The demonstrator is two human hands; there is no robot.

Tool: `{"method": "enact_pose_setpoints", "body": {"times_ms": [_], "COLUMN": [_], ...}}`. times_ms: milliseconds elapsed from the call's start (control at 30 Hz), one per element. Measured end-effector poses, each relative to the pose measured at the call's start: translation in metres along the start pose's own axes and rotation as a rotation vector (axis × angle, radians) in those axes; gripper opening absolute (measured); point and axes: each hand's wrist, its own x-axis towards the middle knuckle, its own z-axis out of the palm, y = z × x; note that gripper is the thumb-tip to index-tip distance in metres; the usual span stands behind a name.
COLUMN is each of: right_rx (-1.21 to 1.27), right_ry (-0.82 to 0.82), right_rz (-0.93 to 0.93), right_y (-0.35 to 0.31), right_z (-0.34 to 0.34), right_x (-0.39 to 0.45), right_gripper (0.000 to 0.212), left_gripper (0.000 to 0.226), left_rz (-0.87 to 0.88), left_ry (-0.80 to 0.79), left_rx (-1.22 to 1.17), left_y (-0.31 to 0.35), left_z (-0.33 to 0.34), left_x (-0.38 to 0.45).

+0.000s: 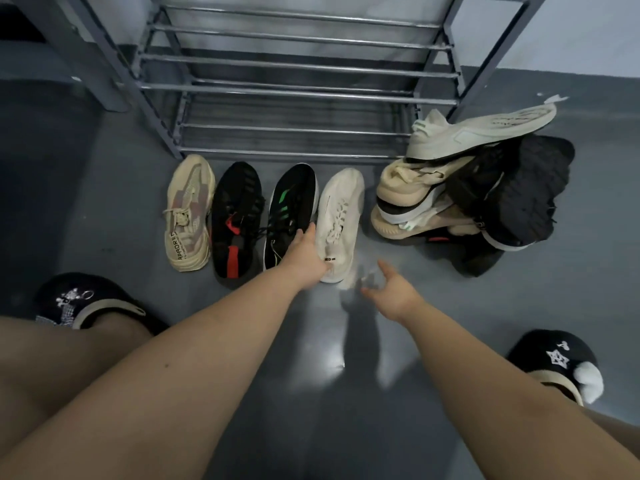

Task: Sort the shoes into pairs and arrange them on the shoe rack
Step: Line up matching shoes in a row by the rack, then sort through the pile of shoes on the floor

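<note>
Several single shoes stand in a row on the floor before the metal shoe rack (298, 93): a beige sneaker (188, 209), a black shoe with red accents (237, 216), a black shoe with green stripes (292, 206) and a white knit sneaker (341, 220). My left hand (306, 256) rests on the heel area between the black-green shoe and the white sneaker, fingers out straight. My right hand (394, 292) hovers above the floor right of the white sneaker, fingers spread, holding nothing. The rack's bars hold no shoes.
A heap of mixed shoes (474, 188) lies at the rack's right foot, topped by a pale green-white sneaker (478, 133). My feet in black slippers (86, 301) (554, 362) sit at left and right. A grey post (79, 57) stands left of the rack.
</note>
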Motion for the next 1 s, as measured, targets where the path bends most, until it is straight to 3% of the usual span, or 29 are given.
{"method": "enact_pose_setpoints", "body": {"times_ms": [167,300,433,800,1000], "right_rx": [-0.353,-0.568,-0.755,-0.709,-0.451], "right_ry": [0.162,0.277,0.348,0.496,0.494], "right_rz": [-0.104,-0.151,-0.059,0.03,0.055], "right_y": [-0.001,0.011,0.041,0.057,0.082], "right_z": [-0.027,-0.051,-0.079,-0.171,-0.185], "right_x": [-0.023,-0.05,-0.072,-0.082,-0.062], "right_gripper": [0.074,0.073,0.077,0.082,0.085], "left_gripper": [0.075,0.068,0.067,0.064,0.069], "left_rz": [0.214,0.39,0.451,0.567,0.585], "left_ry": [0.084,0.13,0.124,0.088,0.1], "left_rx": [0.562,0.742,0.812,0.858,0.848], "left_y": [0.012,0.031,0.052,0.121,0.155], "left_z": [0.003,0.011,0.018,0.029,0.034], "left_x": [-0.022,-0.043,-0.063,-0.065,-0.036]}}
